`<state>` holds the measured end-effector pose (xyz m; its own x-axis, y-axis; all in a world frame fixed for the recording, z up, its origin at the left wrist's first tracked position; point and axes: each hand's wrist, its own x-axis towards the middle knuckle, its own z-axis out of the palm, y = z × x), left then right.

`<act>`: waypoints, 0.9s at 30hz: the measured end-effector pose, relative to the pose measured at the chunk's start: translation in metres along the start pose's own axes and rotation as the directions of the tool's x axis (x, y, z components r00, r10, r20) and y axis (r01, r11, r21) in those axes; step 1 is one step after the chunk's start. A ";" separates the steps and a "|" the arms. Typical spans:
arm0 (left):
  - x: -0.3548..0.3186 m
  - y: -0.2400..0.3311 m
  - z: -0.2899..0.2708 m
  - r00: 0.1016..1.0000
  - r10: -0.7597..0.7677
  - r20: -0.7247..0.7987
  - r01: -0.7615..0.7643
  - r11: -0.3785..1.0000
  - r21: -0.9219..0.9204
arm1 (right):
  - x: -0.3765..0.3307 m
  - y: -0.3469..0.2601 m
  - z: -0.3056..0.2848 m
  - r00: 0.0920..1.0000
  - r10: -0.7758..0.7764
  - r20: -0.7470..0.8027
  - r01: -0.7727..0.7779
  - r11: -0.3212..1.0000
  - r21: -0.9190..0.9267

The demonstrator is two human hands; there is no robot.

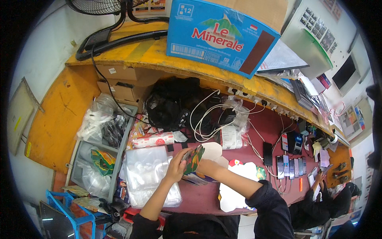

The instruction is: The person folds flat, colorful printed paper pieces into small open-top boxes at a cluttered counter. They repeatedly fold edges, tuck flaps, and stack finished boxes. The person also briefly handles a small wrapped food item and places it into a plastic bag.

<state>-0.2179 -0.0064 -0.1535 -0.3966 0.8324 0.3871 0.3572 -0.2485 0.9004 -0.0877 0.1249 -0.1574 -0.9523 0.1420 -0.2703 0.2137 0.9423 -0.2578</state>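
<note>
— Hands first. Left hand (175,167) closed around the near edge of a flat printed carton blank (193,158), fingers curled on its colourful face. Right hand (203,165) mostly hidden behind the same blank, so grip not clear to see; cannot tell if closed or only pressing from behind.

— And the blank itself, where?

— Held up over the red table (274,127), tilted, green and red print facing left, white inside facing right. Just below, a small stack of similar printed blanks (197,180) lying flat on the table. More to the right, white die-cut blanks (238,187) spread near the right forearm.

— Around the left hand?

— Pile of clear plastic bags (149,175) directly under and beside the left wrist. Above it, a red-and-white wrapped packet (153,140). Further left, a grey tray (85,159) with crumpled plastic and a green printed piece inside.

— Behind?

— Black bag (169,103) against the yellow shelf (139,51), white cables (207,119) looping in front. Big blue cardboard box (221,36) standing on top of the shelf, black fan base (115,36) at its left.

— Right side?

— Row of phones (290,167) lying on the table with cables attached, well apart from both hands. Another person in dark sleeves (318,195) sitting at the far right end.
</note>
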 end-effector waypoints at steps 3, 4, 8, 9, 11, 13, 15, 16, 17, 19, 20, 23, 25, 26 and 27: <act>0.002 0.003 0.005 1.000 -0.025 -0.004 0.025 0.999 -0.026 | 0.019 -0.011 0.023 0.974 0.150 0.170 -0.149 0.989 -0.015; 0.004 0.003 0.006 1.000 -0.025 -0.005 0.025 0.999 -0.033 | 0.026 -0.021 0.030 0.963 0.244 0.114 -0.242 0.970 -0.027; 0.010 0.013 0.007 0.999 0.011 -0.040 -0.009 0.999 0.051 | 0.036 -0.050 0.029 0.878 0.475 -0.064 -0.476 0.880 0.007; 0.008 0.019 0.009 0.997 0.039 -0.073 -0.032 0.996 0.083 | 0.031 -0.053 0.020 0.860 0.506 -0.068 -0.507 0.862 0.017; -0.003 0.034 0.019 0.935 0.198 -0.294 -0.110 0.950 0.292 | 0.018 -0.050 -0.011 0.946 0.321 0.044 -0.320 0.947 -0.011; -0.026 0.050 0.046 0.793 0.429 -0.434 -0.199 0.854 0.480 | -0.007 -0.041 -0.049 0.982 0.186 0.040 -0.189 0.978 0.085; -0.060 0.061 0.085 0.729 0.633 -0.260 -0.467 0.737 0.489 | -0.048 -0.034 -0.079 0.961 0.137 -0.240 -0.062 0.953 0.295; -0.073 0.061 0.108 0.670 0.738 -0.088 -0.647 0.638 0.418 | -0.074 -0.027 -0.091 0.864 0.102 -0.492 0.099 0.926 0.365; -0.088 0.061 0.134 0.796 0.566 0.214 -0.604 0.763 0.231 | -0.101 -0.021 -0.099 0.817 0.169 -0.552 0.113 0.891 0.439; -0.108 0.053 0.192 0.728 0.317 0.608 -0.428 0.903 0.042 | -0.156 -0.004 -0.102 0.694 0.210 -0.689 0.143 0.897 0.418; -0.113 0.046 0.218 0.676 0.252 0.693 -0.359 0.933 0.010 | -0.186 0.002 -0.096 0.707 0.312 -0.634 0.030 0.883 0.469; -0.130 0.026 0.267 0.629 0.051 0.776 -0.574 0.704 0.419 | -0.264 0.013 -0.058 0.628 0.509 -0.589 -0.184 0.832 0.523; -0.136 0.017 0.285 0.573 -0.043 0.818 -0.576 0.689 0.439 | -0.312 0.012 -0.023 0.586 0.671 -0.454 -0.301 0.700 0.648; -0.137 0.013 0.288 0.520 -0.114 0.847 -0.577 0.684 0.446 | -0.337 0.009 -0.006 0.556 0.716 -0.422 -0.320 0.653 0.686; -0.135 0.010 0.289 0.469 -0.159 0.869 -0.548 0.719 0.427 | -0.357 0.006 0.010 0.516 0.791 -0.329 -0.357 0.548 0.757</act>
<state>0.0839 0.0218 -0.2545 0.4922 0.8601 -0.1340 0.8354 -0.4234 0.3505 0.2559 0.0764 -0.0713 -0.3942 0.9183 -0.0380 0.6217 0.2359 -0.7468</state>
